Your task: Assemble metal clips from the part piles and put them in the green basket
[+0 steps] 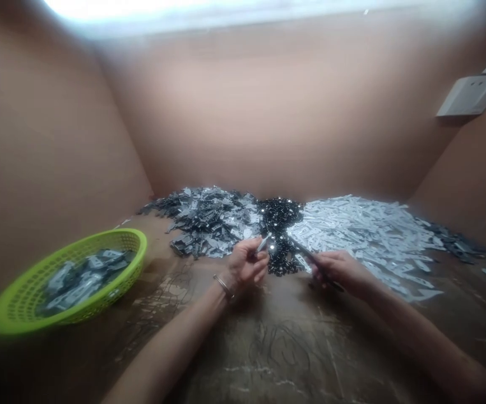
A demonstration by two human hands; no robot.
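My left hand (pixel 249 262), with a bracelet (pixel 223 286) at its wrist, pinches a small silvery metal piece (pixel 263 242) between thumb and fingers. My right hand (pixel 339 270) is closed around a slim dark tool (pixel 304 248) that slants up and left, its tip over the small dark shiny parts (pixel 282 213). Its exact kind cannot be made out. Both hands are held just in front of that dark pile, a little apart. Behind my left hand lies a heap of grey metal pieces (pixel 213 216); beyond my right hand spreads a heap of pale, elongated metal pieces (pixel 360 224).
A yellow-green plastic basket (pixel 139 252) stands at the left, with grey metal pieces (pixel 91 275) inside. Walls enclose the worn table (pixel 285 359) at the back and sides. A white socket box (pixel 472 95) is on the right wall. Darker pieces (pixel 457 242) lie at far right.
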